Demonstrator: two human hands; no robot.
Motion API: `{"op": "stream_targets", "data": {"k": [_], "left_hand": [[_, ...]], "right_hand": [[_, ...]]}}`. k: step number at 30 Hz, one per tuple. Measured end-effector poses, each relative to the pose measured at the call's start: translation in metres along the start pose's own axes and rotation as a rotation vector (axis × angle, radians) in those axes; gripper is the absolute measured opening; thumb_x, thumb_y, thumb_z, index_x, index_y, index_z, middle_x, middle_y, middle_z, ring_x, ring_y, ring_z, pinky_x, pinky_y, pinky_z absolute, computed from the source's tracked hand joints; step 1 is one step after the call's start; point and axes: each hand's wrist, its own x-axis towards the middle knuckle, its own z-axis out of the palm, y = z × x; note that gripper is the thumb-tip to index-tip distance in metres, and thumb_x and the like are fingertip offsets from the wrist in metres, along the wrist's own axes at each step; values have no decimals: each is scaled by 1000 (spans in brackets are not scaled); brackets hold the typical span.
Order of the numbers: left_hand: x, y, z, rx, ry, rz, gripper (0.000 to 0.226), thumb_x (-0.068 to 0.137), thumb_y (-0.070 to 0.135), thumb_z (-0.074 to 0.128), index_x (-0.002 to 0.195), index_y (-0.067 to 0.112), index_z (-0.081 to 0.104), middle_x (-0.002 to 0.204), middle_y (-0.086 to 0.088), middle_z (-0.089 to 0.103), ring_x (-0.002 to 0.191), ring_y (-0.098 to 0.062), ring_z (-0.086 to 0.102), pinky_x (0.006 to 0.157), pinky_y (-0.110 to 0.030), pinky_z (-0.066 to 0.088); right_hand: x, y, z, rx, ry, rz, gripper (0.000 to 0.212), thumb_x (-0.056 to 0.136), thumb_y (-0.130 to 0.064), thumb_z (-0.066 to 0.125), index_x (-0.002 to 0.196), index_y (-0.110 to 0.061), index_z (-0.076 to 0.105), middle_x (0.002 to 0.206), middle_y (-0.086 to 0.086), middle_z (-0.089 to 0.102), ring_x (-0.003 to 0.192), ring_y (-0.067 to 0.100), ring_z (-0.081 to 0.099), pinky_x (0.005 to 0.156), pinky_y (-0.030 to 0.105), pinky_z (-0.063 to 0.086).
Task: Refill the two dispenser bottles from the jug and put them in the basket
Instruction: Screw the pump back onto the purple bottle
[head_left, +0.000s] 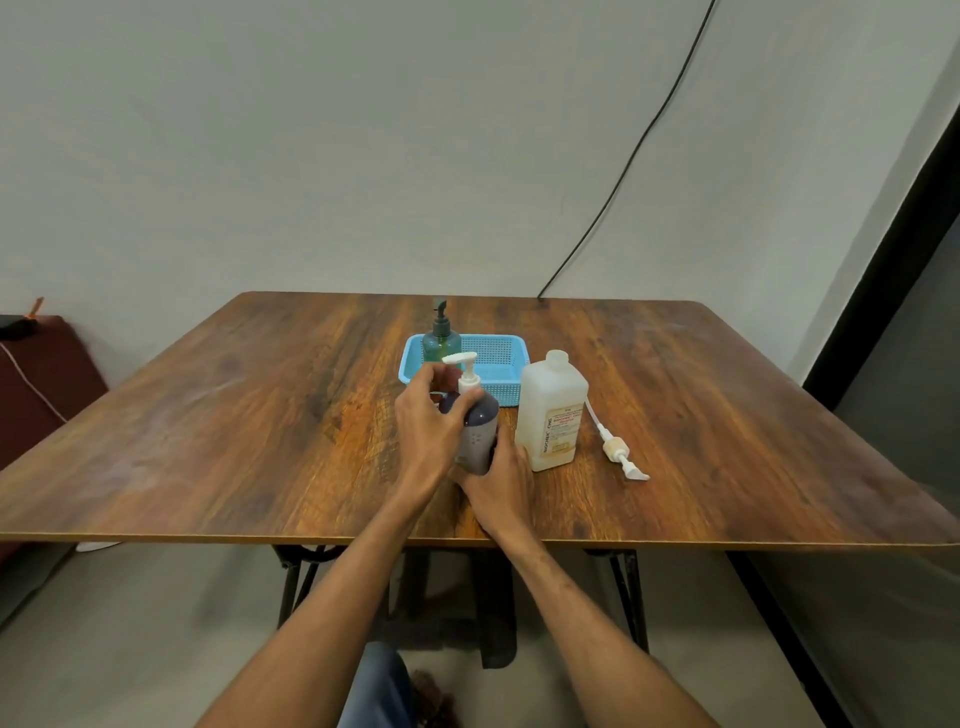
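A purple dispenser bottle with a white pump head stands on the wooden table in front of me. My left hand grips it at the neck and pump collar. My right hand holds its base from the near right side. A green dispenser bottle with a dark pump stands upright in the left end of the blue basket. The white jug stands open, without a cap, just right of the purple bottle.
A loose white pump with its tube lies on the table to the right of the jug. A black cable runs down the wall behind. A dark red object sits at the far left, beyond the table edge.
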Motion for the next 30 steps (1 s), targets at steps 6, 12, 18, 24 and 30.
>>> {"op": "stream_targets", "data": {"k": [6, 12, 18, 24, 30], "left_hand": [[-1, -11, -7, -75, -170, -52, 32, 96, 14, 59, 128, 18, 61, 118, 4, 65, 107, -5, 62, 86, -25, 57], [0, -2, 2, -87, -7, -108, 42, 77, 36, 80, 108, 18, 57, 106, 7, 63, 96, -6, 64, 75, -23, 59], [1, -10, 1, 7, -43, 2, 26, 88, 25, 71, 111, 14, 69, 105, 4, 71, 93, -1, 64, 71, -10, 53], [4, -19, 4, 29, -232, -29, 49, 85, 51, 63, 122, 20, 61, 118, 6, 61, 111, -10, 58, 91, -35, 56], [1, -13, 16, -45, -25, -82, 41, 77, 33, 80, 106, 15, 57, 105, 4, 63, 97, -8, 61, 82, -31, 58]], "right_hand": [[3, 2, 2, -27, 17, -26, 87, 75, -45, 86, 147, -33, 38, 143, -6, 55, 131, 16, 52, 108, 46, 49], [1, 2, 1, 5, 20, -28, 86, 74, -49, 85, 145, -36, 39, 141, -9, 57, 129, 13, 54, 106, 45, 52], [4, 5, 2, -41, 21, -19, 85, 76, -46, 86, 145, -33, 39, 140, -6, 56, 129, 16, 53, 107, 43, 50], [4, 7, 4, -76, 29, -15, 87, 76, -48, 84, 147, -37, 34, 143, -6, 54, 132, 15, 52, 107, 45, 51], [5, 8, 5, -98, 29, -11, 88, 75, -51, 83, 146, -38, 32, 140, -7, 55, 130, 14, 53, 105, 44, 51]]}}
